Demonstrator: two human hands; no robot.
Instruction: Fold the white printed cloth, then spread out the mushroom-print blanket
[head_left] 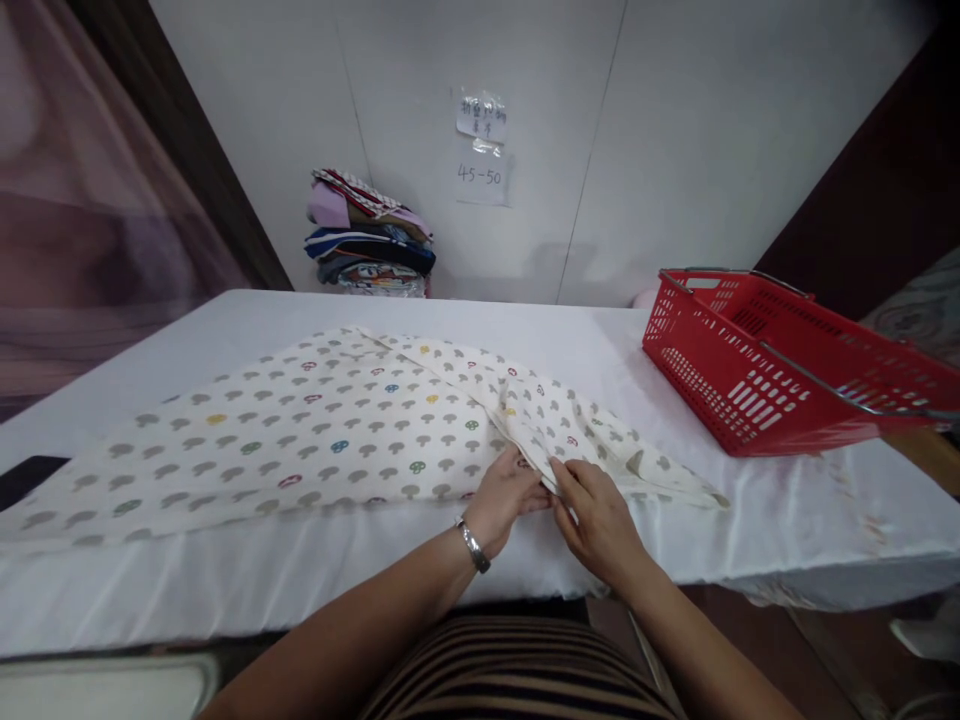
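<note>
A white cloth [352, 420] printed with grey and coloured mushrooms lies spread over the table. Its right part is folded over, and the folded edge runs from the back middle down to my hands. My left hand [502, 500], with a metal band at the wrist, pinches that edge close to the table's front. Just to its right, my right hand [596, 515] grips the same edge between thumb and fingers. Some fingertips are hidden in the fabric. The right end of the cloth is wrinkled and tapers to a point.
A red plastic basket [750, 375] with metal handles stands at the right of the white-covered table [570, 335]. Folded fabrics [371, 240] are stacked at the back against the wall. Paper notes [482, 180] are taped there. A dark flat object [30, 480] lies at the left edge.
</note>
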